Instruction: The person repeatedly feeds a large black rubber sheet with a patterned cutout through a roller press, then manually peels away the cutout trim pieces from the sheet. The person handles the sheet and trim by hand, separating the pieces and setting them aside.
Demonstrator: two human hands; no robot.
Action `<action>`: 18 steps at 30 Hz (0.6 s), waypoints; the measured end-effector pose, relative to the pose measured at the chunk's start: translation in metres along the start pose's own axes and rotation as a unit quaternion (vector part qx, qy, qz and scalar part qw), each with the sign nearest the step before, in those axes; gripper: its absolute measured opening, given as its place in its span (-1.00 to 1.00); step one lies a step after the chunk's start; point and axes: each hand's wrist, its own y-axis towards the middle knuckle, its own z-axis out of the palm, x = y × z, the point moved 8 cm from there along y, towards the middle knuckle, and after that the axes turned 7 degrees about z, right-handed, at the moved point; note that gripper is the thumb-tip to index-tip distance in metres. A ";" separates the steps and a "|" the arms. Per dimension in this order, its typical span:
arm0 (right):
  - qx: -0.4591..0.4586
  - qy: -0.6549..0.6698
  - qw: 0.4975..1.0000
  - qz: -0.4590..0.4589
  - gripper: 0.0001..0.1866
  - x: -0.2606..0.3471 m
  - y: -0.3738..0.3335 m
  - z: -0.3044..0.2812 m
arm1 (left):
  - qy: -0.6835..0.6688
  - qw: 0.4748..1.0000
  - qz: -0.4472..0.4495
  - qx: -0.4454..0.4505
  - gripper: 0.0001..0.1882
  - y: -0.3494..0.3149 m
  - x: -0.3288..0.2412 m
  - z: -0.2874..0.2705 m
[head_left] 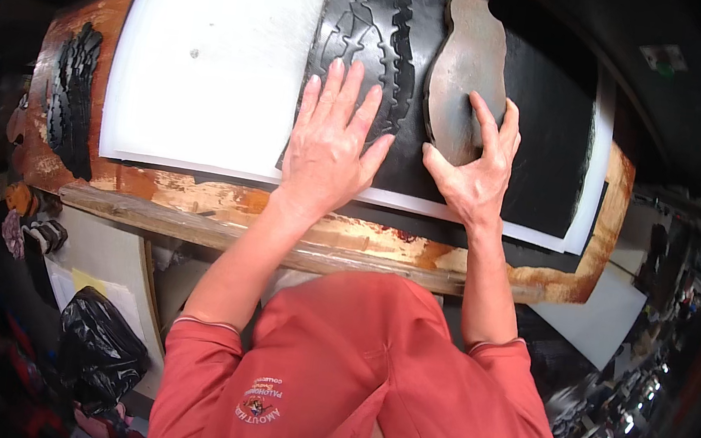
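Observation:
A black rubber sheet (542, 128) with a tread pattern lies on a white board (213, 56) on the worn wooden workbench (197, 201). A grey shoe-sole-shaped template (467, 68) rests on the sheet. My left hand (333, 143) lies flat, fingers spread, pressing the treaded part of the sheet. My right hand (477, 169) grips the lower end of the template, thumb at its left edge and fingers along its right.
A stack of black cut rubber pieces (75, 97) sits at the bench's left end. A black plastic bag (98, 346) is on the floor at lower left. White boards (607, 317) lean beside the bench at right. Cluttered shelves fill the right rim.

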 end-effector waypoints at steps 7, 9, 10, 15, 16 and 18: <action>0.026 -0.018 0.999 -0.007 -0.11 -0.003 -0.003 -0.003 | -0.006 1.000 -0.002 0.003 -0.31 -0.002 -0.002 0.002; 0.025 -0.007 1.000 0.009 -0.10 -0.002 -0.003 -0.001 | -0.010 1.000 -0.001 0.007 -0.31 -0.003 -0.003 0.002; 0.014 -0.015 1.000 0.007 -0.10 0.000 -0.003 -0.001 | -0.010 1.000 -0.002 0.007 -0.32 -0.003 -0.003 0.002; 0.012 -0.012 1.000 -0.013 -0.07 -0.001 -0.004 -0.002 | -0.082 0.995 0.007 -0.060 -0.47 -0.004 0.001 -0.011; 0.014 -0.008 1.000 -0.013 -0.06 -0.004 -0.006 -0.005 | -0.108 0.991 0.021 -0.081 -0.52 -0.007 -0.001 -0.017; 0.013 0.003 1.000 -0.015 -0.05 -0.010 -0.013 -0.013 | -0.164 0.979 0.041 -0.117 -0.61 -0.019 -0.006 -0.032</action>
